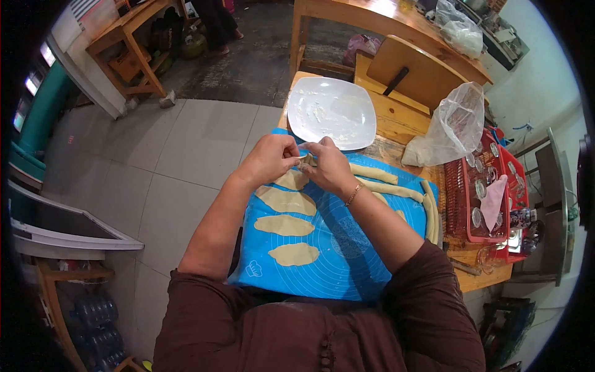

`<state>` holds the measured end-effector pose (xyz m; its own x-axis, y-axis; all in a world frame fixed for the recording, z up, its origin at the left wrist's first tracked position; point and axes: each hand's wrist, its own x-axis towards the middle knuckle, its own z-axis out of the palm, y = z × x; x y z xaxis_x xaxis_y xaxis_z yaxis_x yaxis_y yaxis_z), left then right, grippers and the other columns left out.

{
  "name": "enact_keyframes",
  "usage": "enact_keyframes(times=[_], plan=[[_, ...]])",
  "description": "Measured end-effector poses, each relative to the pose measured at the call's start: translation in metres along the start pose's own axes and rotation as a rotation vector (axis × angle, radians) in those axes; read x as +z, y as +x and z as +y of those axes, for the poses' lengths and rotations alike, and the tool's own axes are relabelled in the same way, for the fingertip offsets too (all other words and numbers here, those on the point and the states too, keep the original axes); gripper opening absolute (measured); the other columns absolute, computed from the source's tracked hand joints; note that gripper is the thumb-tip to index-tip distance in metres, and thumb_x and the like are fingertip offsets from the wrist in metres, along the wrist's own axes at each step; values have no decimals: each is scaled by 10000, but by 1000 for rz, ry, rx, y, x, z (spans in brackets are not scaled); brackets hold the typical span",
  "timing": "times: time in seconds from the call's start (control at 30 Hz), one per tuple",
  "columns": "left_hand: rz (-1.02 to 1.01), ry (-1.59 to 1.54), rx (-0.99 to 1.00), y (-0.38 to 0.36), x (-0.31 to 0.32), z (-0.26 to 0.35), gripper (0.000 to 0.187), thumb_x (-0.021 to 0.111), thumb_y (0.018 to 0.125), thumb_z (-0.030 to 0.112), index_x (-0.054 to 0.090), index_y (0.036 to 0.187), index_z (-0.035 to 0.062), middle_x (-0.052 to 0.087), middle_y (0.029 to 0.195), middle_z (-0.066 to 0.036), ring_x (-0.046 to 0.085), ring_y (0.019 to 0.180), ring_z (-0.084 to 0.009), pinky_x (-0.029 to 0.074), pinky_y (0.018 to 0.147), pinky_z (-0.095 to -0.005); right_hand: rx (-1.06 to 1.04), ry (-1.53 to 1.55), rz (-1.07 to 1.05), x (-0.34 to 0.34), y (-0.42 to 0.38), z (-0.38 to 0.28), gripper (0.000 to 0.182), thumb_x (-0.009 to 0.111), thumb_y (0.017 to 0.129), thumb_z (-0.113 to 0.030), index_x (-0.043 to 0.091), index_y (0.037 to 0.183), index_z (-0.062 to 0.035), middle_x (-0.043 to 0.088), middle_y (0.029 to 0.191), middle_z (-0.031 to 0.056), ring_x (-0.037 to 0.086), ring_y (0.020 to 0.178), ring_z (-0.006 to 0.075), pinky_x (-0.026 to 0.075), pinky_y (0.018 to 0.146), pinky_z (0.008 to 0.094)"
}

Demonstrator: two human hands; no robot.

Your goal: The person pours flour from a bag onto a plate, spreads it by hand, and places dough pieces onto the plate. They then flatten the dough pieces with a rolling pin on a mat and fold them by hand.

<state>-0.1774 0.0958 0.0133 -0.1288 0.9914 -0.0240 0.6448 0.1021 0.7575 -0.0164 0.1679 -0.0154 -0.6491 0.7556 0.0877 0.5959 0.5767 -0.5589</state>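
My left hand (271, 159) and my right hand (330, 163) meet at the far part of a blue baking mat (297, 279). Between their fingertips is a small piece of dough (305, 161), pinched from both sides and partly hidden by the fingers. Just below my left hand lies a flattened dough piece (291, 180), with a wider dough oval (286, 201) and two more flat pieces in a column toward me. Right of my right hand, several dough ropes (374, 173) rest on the mat, some partly covered by my forearm.
Beyond the mat sits a white plate (331, 111) dusted with flour. A plastic bag of flour (446, 133) stands at the right, near a red basket (455, 198) holding glass jars and a pink cloth (494, 201). A wooden chair (406, 68) faces the table's far side. Another person's legs (215, 25) show far back.
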Motion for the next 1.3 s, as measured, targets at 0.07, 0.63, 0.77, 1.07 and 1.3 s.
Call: enact_keyframes(times=[0.07,0.63,0.77,1.07,1.3], plan=[[-33,-76,0,-5,-9,15,116,723,790,60,676,863,-17,660,770,-70,590,671,-114,505,632,-262,-114,110,-51,1,6,9,262,742,750,-180,716,989,-76,596,982,186,599,954,344,499,822,414],[-482,-721,-135,-84,66,79,207,686,868,112,644,968,-64,665,835,-108,650,687,-151,557,595,-277,296,905,-601,-116,-151,44,161,684,862,-135,674,917,16,645,784,19,579,686,79,465,616,232],[-566,-702,-204,-97,107,86,224,693,863,119,644,976,-68,665,865,-113,655,701,-160,564,606,-285,405,970,-549,-113,-206,53,162,691,863,-159,667,882,1,640,744,13,584,651,82,461,595,225],[-534,-1017,-284,-123,118,89,213,688,874,142,639,962,-46,666,887,-130,669,720,-215,602,683,-361,367,1018,-479,-118,-227,48,155,712,839,-107,673,919,20,660,769,34,603,634,93,482,581,229],[-461,-1163,-339,-137,94,91,213,677,881,131,617,986,-45,667,899,-161,692,760,-244,611,689,-393,246,1181,-510,-124,-215,30,305,697,788,-12,648,1075,79,694,857,100,659,713,140,542,655,255]])
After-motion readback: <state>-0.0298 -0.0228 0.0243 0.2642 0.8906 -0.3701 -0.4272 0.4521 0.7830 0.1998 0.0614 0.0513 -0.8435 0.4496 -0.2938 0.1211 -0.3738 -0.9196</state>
